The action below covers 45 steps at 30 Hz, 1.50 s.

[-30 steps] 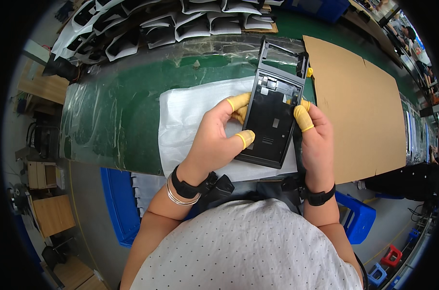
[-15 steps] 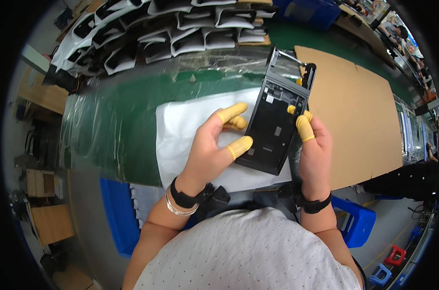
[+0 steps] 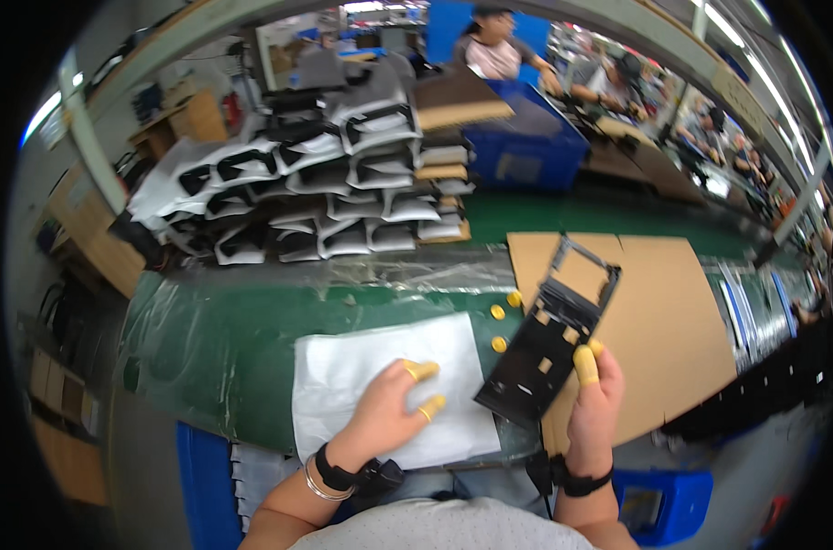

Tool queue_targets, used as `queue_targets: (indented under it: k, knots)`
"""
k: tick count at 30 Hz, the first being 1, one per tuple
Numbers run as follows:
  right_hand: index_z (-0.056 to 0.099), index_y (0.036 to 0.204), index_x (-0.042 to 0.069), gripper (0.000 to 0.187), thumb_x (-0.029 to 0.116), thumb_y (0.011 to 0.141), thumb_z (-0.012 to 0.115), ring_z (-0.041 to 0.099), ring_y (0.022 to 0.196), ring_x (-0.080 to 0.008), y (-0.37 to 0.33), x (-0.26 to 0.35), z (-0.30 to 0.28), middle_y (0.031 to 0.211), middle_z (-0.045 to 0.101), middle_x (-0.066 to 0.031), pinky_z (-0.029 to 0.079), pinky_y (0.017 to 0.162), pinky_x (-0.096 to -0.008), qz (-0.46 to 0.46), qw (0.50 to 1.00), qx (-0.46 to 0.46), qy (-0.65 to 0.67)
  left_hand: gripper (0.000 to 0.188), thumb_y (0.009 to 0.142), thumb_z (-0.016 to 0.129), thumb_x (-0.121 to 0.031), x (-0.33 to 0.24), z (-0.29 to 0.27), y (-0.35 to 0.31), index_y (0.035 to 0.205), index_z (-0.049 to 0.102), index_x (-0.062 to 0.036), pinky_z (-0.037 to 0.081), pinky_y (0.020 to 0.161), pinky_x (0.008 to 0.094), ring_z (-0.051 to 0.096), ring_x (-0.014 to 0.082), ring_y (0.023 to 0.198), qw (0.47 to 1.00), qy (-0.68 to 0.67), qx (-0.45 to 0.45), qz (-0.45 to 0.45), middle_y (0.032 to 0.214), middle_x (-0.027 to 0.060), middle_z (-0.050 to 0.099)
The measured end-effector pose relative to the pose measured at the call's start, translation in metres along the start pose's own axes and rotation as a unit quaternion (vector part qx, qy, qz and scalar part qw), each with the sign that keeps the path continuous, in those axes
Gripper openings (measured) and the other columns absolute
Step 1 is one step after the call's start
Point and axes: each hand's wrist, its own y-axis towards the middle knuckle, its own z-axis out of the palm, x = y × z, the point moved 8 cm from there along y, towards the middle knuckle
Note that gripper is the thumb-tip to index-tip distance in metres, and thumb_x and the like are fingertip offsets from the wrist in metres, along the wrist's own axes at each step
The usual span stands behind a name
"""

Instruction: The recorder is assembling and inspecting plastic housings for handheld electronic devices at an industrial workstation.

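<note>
Since the earlier frame, shifting toward the brown cardboard (image 3: 673, 335) at right and away from the white sheet (image 3: 462, 390) at lower centre, the black housing (image 3: 524, 380) is tilting right of centre, its long axis running lower left to upper right. The right hand (image 3: 594, 399), the nearer one, is pinching its right edge (some fingers are hiding behind), while the left hand (image 3: 384, 417) is hovering apart, thumb and forefinger spread.

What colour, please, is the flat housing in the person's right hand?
The flat housing is mostly black; it shows best in the head view.
</note>
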Motion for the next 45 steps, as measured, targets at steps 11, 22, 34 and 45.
queue_targets:
  k: [11, 22, 34, 45]
  knots:
    - [0.060, 0.112, -0.004, 0.023, 0.008, 0.093, 0.057, 0.053, 0.093, -0.0094, 0.019, 0.013, -0.024, 0.101, 0.062, -0.0031, 0.041, 0.084, -0.0235, -0.024, 0.999, 0.035, -0.007, 0.058, 0.083, 0.066, -0.026, -0.025, 0.023, -0.012, 0.134, 0.046, -0.0077, 0.019, 0.107, 0.0634, 0.034, 0.0357, 0.133, 0.949, 0.269, 0.165, 0.014, 0.140, 0.0134, 0.039]
    - [0.062, 0.099, -0.002, 0.018, 0.009, 0.085, 0.065, 0.049, 0.092, -0.0241, 0.011, 0.056, -0.036, 0.090, 0.059, -0.0094, 0.039, 0.085, -0.0316, -0.200, 0.936, -0.024, -0.287, 0.063, 0.086, 0.059, -0.043, -0.176, -0.032, -0.014, 0.134, 0.047, -0.0037, 0.026, 0.108, 0.0525, 0.043, 0.0362, 0.128, 0.904, -0.345, 0.009, 0.254, 0.133, 0.0166, 0.053]
    - [0.063, 0.097, 0.002, 0.022, 0.018, 0.083, 0.067, 0.047, 0.095, -0.0267, 0.000, 0.074, -0.001, 0.092, 0.061, -0.0061, 0.030, 0.089, -0.0373, -0.299, 0.862, -0.013, -0.409, 0.052, 0.093, 0.057, -0.035, -0.197, -0.007, -0.086, 0.133, 0.042, -0.0049, 0.047, 0.100, 0.0344, 0.061, 0.0256, 0.106, 0.708, -0.642, -0.014, -0.294, 0.137, 0.0186, 0.042]
    - [0.062, 0.108, -0.004, 0.021, 0.008, 0.091, 0.059, 0.052, 0.088, -0.0125, 0.012, 0.053, -0.002, 0.093, 0.060, -0.0046, 0.041, 0.080, -0.0246, -0.219, 0.931, 0.028, -0.292, 0.049, 0.093, 0.057, -0.037, -0.196, -0.034, -0.078, 0.131, 0.045, -0.0079, 0.048, 0.099, 0.0334, 0.065, 0.0248, 0.097, 0.897, -0.363, -0.110, -0.227, 0.130, 0.0179, 0.046]
